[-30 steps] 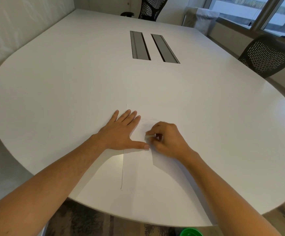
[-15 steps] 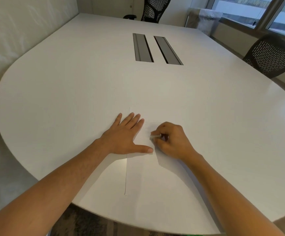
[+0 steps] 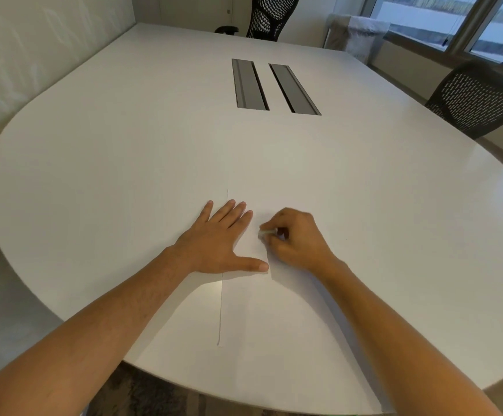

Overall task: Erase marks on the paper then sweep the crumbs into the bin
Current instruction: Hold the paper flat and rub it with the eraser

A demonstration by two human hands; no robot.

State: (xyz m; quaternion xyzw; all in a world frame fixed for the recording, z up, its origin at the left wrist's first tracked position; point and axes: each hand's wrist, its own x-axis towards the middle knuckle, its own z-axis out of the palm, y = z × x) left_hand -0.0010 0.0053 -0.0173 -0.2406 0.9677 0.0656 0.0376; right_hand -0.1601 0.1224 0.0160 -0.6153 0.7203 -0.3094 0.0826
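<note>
Left hand (image 3: 217, 238): lies flat, palm down, fingers straight and slightly fanned, thumb stretched out toward the right hand; it presses on the left part of the paper, across the sheet's left edge
Right hand (image 3: 297, 238): fingers curled, pinching a small white eraser (image 3: 266, 233) between thumb and fingertips; the eraser's end touches the sheet just right of the left hand's fingers
Paper (image 3: 262, 313): white sheet on the white table (image 3: 124, 145), under both hands; its left edge runs as a thin line from beyond the left fingertips back toward the person's body; its right edge is hard to tell from the tabletop
Marks: too faint to make out near the eraser
Crumbs: cannot tell whether any lie on the sheet
Bin: a pale lined container (image 3: 355, 37) stands on the floor well beyond both hands, past the far right corner of the table
Slots: two grey cable troughs (image 3: 274, 87) sit in the tabletop well ahead of the hands
Chairs: one black mesh chair (image 3: 271, 16) far ahead of the left hand; another (image 3: 478, 100) far off to the right of the right hand
</note>
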